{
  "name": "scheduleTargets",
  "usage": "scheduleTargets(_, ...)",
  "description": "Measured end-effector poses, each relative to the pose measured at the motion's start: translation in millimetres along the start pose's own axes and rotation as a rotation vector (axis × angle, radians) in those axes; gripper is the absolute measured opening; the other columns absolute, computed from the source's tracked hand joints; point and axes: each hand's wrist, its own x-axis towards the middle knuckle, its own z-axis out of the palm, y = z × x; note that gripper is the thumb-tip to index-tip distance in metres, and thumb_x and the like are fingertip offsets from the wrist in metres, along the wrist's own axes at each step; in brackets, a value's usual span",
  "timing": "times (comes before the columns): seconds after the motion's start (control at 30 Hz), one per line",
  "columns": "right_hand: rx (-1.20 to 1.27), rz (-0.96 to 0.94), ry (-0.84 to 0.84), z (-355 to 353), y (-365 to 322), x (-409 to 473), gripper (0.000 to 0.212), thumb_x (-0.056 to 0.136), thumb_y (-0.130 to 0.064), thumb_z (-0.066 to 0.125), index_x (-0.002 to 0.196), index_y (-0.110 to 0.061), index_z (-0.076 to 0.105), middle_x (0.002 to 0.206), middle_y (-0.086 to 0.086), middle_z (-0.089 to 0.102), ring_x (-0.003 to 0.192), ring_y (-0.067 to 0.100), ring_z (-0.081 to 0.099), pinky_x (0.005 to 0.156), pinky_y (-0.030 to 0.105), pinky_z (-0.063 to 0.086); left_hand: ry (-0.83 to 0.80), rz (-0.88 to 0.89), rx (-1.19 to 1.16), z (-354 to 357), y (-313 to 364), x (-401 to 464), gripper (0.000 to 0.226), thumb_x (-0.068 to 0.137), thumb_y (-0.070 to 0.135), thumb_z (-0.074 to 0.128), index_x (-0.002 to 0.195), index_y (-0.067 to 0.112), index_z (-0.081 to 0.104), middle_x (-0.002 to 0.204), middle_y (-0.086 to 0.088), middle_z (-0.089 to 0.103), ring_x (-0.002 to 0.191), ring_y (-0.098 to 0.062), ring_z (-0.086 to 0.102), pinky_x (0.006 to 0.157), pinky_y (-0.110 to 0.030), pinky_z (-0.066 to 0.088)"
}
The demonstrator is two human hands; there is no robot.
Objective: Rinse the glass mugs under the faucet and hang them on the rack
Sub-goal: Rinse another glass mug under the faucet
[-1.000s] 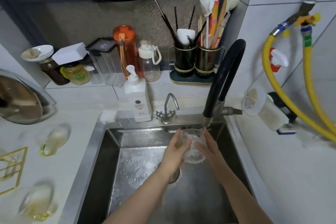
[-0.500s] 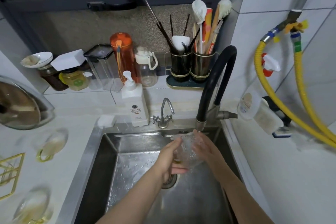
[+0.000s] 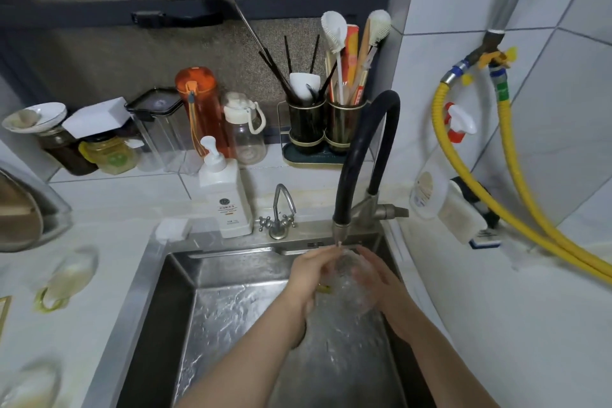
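Mug in both hands — steel sink, white-tiled counter.

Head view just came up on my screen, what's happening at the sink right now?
A person is rinsing a glass mug under the running black faucet, over the steel sink. The left hand and the right hand cup it from either side. Two more mugs, one nearer the sink and one at the frame's bottom corner, lie on the counter to the left. Only a gold edge, possibly the rack, shows at the far left, and no mug hangs on it in view.
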Motion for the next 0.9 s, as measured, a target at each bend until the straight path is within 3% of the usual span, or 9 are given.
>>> scheduleTargets(0.07, -0.013, -0.076, -0.051, 8.1, -8.0, 0.8, 0.039, 0.081, -0.031, 0.072, 0.117, -0.032, 0.057, 0.116, -0.005, 0.062, 0.102, 0.007, 0.062, 0.092, 0.025, 0.048, 0.025, -0.124, -0.074, -7.6, 6.2, 0.8, 0.019, 0.086, 0.021, 0.065, 0.099, 0.010, 0.072, 0.069, 0.000, 0.070, 0.050, -0.010, 0.061, 0.048, -0.017, 0.043)
scheduleTargets(0.13, -0.052, -0.135, -0.079, 18.4, -11.4, 8.4, 0.045, 0.062, -0.059, 0.077, 0.095, -0.028, 0.070, 0.094, -0.003, 0.071, 0.086, 0.004, 0.066, 0.081, 0.023, 0.051, 0.028, -0.200, -0.070, -18.3, 8.5, 0.8, 0.021, 0.088, 0.034, 0.061, 0.096, 0.017, 0.071, 0.066, 0.003, 0.070, 0.052, -0.013, 0.058, 0.049, -0.021, 0.041)
scheduleTargets(0.23, -0.130, -0.075, -0.079, 27.7, -18.3, 20.1, 0.057, 0.064, -0.075, 0.063, 0.087, -0.023, 0.069, 0.092, 0.007, 0.072, 0.080, 0.015, 0.067, 0.080, 0.035, 0.055, 0.037, -0.111, 0.061, -36.3, 4.2, 1.3, 0.045, 0.087, 0.059, 0.051, 0.109, 0.021, 0.064, 0.102, 0.000, 0.069, 0.088, -0.020, 0.064, 0.069, -0.035, 0.054)
scheduleTargets(0.3, -0.185, -0.083, -0.111, 31.8, -22.0, 25.8, 0.044, 0.090, -0.058, 0.049, 0.092, -0.019, 0.069, 0.092, 0.014, 0.069, 0.085, 0.030, 0.066, 0.086, 0.051, 0.050, 0.010, -0.016, 0.107, -45.6, 0.4, -2.9, 0.055, 0.084, 0.064, 0.050, 0.116, 0.020, 0.057, 0.116, -0.002, 0.063, 0.103, -0.021, 0.064, 0.078, -0.042, 0.058)
scheduleTargets(0.47, -0.069, 0.157, -0.033, 37.0, -16.5, 39.3, 0.023, 0.093, -0.048, 0.046, 0.086, -0.030, 0.057, 0.084, -0.006, 0.062, 0.071, 0.011, 0.059, 0.063, 0.031, 0.049, 0.025, 0.168, 0.206, -53.8, -4.5, -4.5, 0.047, 0.078, 0.057, 0.058, 0.104, 0.017, 0.055, 0.108, -0.004, 0.058, 0.106, -0.023, 0.064, 0.071, -0.047, 0.059)
scheduleTargets(0.6, 0.045, 0.185, -0.114, 31.2, -14.3, 30.6, 0.011, 0.100, -0.028, 0.043, 0.108, -0.028, 0.050, 0.110, -0.002, 0.056, 0.089, 0.015, 0.057, 0.088, 0.047, 0.048, 0.102, 0.234, 0.332, -43.3, -0.2, 1.2, 0.030, 0.093, 0.041, 0.052, 0.099, 0.012, 0.055, 0.088, 0.000, 0.054, 0.088, -0.025, 0.065, 0.075, -0.051, 0.058)
scheduleTargets(0.7, 0.011, 0.188, -0.083, 19.7, -8.8, 27.3, 0.047, 0.097, -0.017, 0.050, 0.140, -0.022, 0.031, 0.135, 0.006, 0.045, 0.114, 0.027, 0.051, 0.093, 0.047, 0.046, 0.109, 0.253, 0.480, -30.9, -5.9, 8.5, 0.024, 0.092, 0.044, 0.051, 0.081, 0.023, 0.052, 0.074, 0.006, 0.052, 0.079, -0.021, 0.059, 0.083, -0.043, 0.053)
scheduleTargets(0.8, 0.052, 0.240, -0.028, -0.4, -0.5, 21.1, 0.057, 0.096, -0.014, 0.053, 0.145, -0.015, 0.024, 0.143, 0.010, 0.039, 0.130, 0.035, 0.043, 0.100, 0.045, 0.043, 0.070, 0.266, 0.595, -15.5, -7.8, 11.4, 0.027, 0.090, 0.038, 0.058, 0.070, 0.021, 0.054, 0.064, 0.007, 0.051, 0.066, -0.011, 0.050, 0.065, -0.025, 0.040)
scheduleTargets(0.9, -0.003, 0.190, -0.019, -16.5, 5.0, 7.4, 0.085, 0.075, -0.046, 0.074, 0.144, -0.029, 0.028, 0.143, 0.004, 0.042, 0.123, 0.028, 0.052, 0.098, 0.050, 0.048, 0.018, 0.171, 0.447, -3.2, -6.3, 12.4, 0.025, 0.083, 0.032, 0.070, 0.066, 0.017, 0.059, 0.062, 0.000, 0.051, 0.065, -0.014, 0.047, 0.063, -0.027, 0.037)
